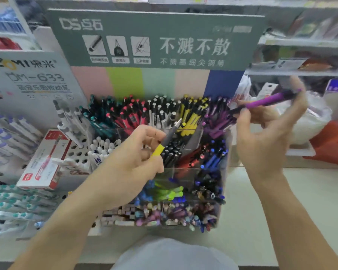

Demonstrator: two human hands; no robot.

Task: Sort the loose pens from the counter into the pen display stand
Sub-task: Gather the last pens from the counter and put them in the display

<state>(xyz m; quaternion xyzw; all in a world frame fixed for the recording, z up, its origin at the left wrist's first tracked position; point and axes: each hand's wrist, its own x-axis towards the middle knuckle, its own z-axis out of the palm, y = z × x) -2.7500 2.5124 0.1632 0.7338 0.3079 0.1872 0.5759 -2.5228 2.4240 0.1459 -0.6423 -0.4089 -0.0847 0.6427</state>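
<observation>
Left hand (142, 152) fingers pinching yellow pen (165, 141); right hand (269, 131) fingers pinching purple pen (269, 100) above stand (225, 152).

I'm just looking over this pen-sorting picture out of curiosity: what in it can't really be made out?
- Head view: the small print on the pen display stand header is too blurred to read.
- The yellow pen has its rear end hidden inside the left hand.
- The shelves at upper right are blurred, so their goods are unidentifiable.
- The loose pens on the counter are out of frame.
</observation>
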